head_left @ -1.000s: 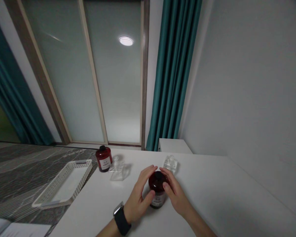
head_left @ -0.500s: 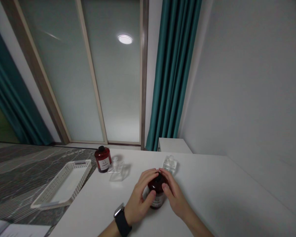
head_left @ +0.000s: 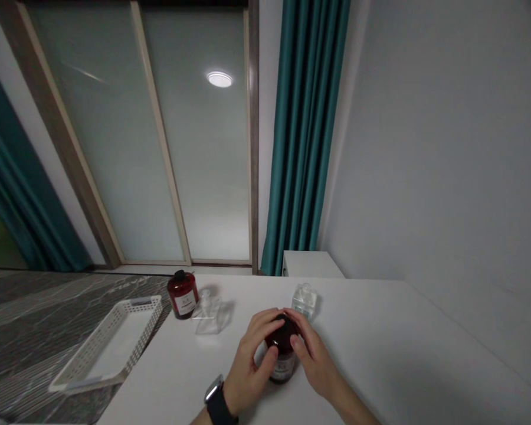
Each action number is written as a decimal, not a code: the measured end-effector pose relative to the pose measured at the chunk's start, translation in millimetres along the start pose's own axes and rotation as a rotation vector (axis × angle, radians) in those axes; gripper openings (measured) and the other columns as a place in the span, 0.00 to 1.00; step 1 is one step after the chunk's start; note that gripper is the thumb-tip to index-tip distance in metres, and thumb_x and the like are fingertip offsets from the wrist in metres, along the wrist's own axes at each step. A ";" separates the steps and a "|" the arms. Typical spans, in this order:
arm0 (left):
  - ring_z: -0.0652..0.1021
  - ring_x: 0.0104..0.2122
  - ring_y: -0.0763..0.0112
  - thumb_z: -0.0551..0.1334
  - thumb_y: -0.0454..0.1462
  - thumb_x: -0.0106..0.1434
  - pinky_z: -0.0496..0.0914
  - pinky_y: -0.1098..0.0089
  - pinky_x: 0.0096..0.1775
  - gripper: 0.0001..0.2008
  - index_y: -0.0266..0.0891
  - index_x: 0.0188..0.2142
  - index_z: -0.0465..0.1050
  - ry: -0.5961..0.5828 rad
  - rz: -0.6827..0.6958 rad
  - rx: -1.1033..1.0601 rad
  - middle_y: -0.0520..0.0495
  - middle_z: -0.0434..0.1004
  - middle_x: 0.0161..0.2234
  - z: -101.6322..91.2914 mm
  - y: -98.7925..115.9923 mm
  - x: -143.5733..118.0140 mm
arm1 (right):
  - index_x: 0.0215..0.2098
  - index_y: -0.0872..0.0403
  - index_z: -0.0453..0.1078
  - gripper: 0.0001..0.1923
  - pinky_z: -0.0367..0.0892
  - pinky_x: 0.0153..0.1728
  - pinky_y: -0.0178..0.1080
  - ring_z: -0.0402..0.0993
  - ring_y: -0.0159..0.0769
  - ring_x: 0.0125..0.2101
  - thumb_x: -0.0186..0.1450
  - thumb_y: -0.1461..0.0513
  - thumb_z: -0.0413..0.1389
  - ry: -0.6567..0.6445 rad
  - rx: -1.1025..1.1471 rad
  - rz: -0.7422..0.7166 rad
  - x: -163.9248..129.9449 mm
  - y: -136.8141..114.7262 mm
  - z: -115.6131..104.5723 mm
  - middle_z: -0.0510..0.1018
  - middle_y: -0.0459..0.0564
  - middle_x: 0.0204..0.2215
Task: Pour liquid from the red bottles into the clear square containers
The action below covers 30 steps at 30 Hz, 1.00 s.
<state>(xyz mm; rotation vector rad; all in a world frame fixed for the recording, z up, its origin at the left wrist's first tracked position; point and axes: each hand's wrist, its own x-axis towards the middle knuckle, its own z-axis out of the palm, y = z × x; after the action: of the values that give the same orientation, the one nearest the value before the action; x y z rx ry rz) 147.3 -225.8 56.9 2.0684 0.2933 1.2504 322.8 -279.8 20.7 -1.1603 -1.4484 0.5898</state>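
Left hand [head_left: 248, 369], right hand [head_left: 317, 363] clasp a red bottle [head_left: 282, 347]! Nudging forward could topple the clear bottle [head_left: 304, 301] beyond their grip.

Plenty of bare table [head_left: 380, 354] is running from the right hand [head_left: 312, 357] out toward the wall [head_left: 446, 177] — a wide lane. Between the hands, the near red bottle [head_left: 282, 369] is filling the space; just beyond, the right clear bottle [head_left: 305, 301] is blocking the way forward. Beyond the left hand [head_left: 250, 369], a gap is opening — then the left clear bottle [head_left: 209, 324] is standing guard.
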 end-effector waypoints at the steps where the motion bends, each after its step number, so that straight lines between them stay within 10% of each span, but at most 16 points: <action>1: 0.70 0.56 0.57 0.54 0.41 0.72 0.66 0.55 0.57 0.15 0.47 0.55 0.70 0.030 -0.005 -0.008 0.41 0.72 0.55 -0.3 -0.8 -0.6 | 0.61 0.48 0.62 0.24 0.63 0.61 0.50 0.67 0.47 0.60 0.71 0.50 0.48 0.002 -0.004 0.006 -0.4 0.8 0.3 0.70 0.56 0.60; 30: 0.77 0.44 0.65 0.64 0.32 0.64 0.72 0.64 0.46 0.05 0.42 0.39 0.72 0.263 -0.069 -0.090 0.46 0.76 0.41 11.0 -3.2 19.2 | 0.63 0.49 0.59 0.24 0.61 0.62 0.50 0.65 0.46 0.61 0.71 0.52 0.48 -0.007 -0.041 0.046 -4.6 -0.2 2.2 0.68 0.55 0.62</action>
<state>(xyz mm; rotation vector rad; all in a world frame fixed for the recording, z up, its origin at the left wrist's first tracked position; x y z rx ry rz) 166.9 -218.5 64.8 1.8036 0.4159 1.4668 320.1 -283.5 18.3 -1.2276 -1.4488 0.5993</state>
